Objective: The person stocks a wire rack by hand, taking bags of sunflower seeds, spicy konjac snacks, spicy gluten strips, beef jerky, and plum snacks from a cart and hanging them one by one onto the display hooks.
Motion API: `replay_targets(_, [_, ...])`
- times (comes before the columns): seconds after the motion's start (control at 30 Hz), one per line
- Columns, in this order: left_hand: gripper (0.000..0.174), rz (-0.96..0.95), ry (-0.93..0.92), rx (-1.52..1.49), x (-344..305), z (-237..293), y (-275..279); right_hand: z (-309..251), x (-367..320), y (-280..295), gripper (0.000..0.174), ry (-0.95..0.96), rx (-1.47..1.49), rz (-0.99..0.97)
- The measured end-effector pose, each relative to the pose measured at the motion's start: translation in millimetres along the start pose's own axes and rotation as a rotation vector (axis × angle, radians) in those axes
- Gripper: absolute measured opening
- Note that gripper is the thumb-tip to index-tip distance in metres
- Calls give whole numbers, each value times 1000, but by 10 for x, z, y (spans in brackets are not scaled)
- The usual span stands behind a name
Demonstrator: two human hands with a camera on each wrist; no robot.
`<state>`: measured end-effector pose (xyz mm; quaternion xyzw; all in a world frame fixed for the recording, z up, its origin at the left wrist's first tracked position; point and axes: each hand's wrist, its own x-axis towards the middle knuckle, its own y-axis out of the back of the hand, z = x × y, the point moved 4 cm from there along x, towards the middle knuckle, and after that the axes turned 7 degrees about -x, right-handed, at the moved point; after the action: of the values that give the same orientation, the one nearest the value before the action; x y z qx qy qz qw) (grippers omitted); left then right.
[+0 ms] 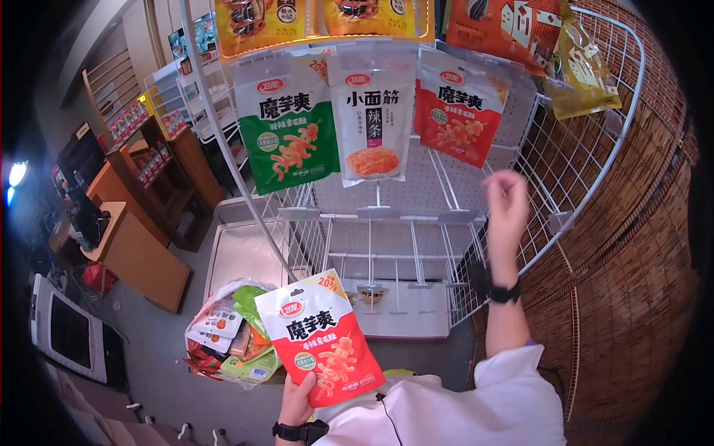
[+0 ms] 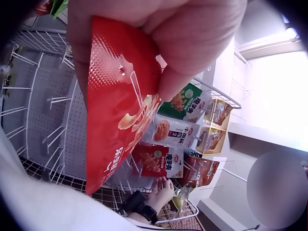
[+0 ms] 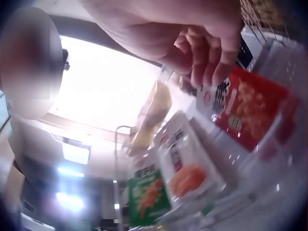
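Observation:
My left hand pinches the lower left corner of a red and white snack bag, which faces up. The bag's red side is close to the left wrist view, with the thumb over its edge. My right hand is raised below and right of a hanging red bag. No item shows in its loosely bent fingers. In the right wrist view, the right hand overlaps the top of the hanging red bag; contact is unclear. A white bag and a green bag hang to its left.
White wire shelving surrounds the hanging bags, with bare hooks lower down. Yellow packs and an orange bag are above. A plastic bag of mixed packets is at lower left, beside a metal tray.

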<state>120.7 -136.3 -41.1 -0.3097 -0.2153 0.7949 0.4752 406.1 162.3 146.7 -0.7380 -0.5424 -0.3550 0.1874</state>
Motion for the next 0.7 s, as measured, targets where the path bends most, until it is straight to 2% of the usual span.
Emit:
replay_targets(0.03, [35,2,3,1,13,7,-18,-48,-259,-98,8,-50,87,-140])
replay_targets(0.07, [36,-10,13,28,28,11,-45,-92,-555,-242,14,-136,132,-371])
replay_targets(0.1, [37,-23,24,54,36,8,-67,-203,-849,-430,24,-232,417,-629])
replay_targets(0.13, [37,-23,28,57,43,6,-84,-77,-1210,-575,35,-266,412,-900])
replay_targets(0.17, [38,-46,36,79,52,1,-111,-191,-1487,-664,43,-374,497,-1113])
replay_targets(0.23, [39,-74,42,104,78,-12,-147,-298,-1901,-796,45,-661,659,-1205])
replay_targets(0.27, [39,-89,38,123,85,-20,-161,-354,-2048,-850,45,-660,662,-1203])
replay_targets(0.33, [40,-105,56,138,80,-22,-200,-378,-2198,-894,39,-802,844,-975])
replay_targets(0.37, [40,-108,62,139,80,-40,-201,-344,-2199,-883,39,-805,842,-970])
replay_targets(0.43, [45,-143,8,101,101,-36,-242,-291,-2081,-860,44,-698,778,-962])
replay_targets(0.47, [45,-143,7,102,102,-20,-294,-275,-1927,-779,38,-646,684,-859])
replay_targets(0.5, [48,-243,-13,66,81,53,-480,-230,-1738,-689,34,-633,619,-773])
replay_targets(0.53, [51,-343,-32,30,61,99,-594,-279,-1452,-606,31,-599,639,-609])
replay_targets(0.57, [51,-343,-33,28,72,103,-567,-200,-1217,-498,31,-600,581,-520])
replay_targets(0.6, [53,-382,-19,73,90,98,-535,-269,-950,-413,31,-562,676,-340])
replay_targets(0.7, [54,-419,12,122,94,90,-447,-107,-305,-160,16,-356,497,-160])
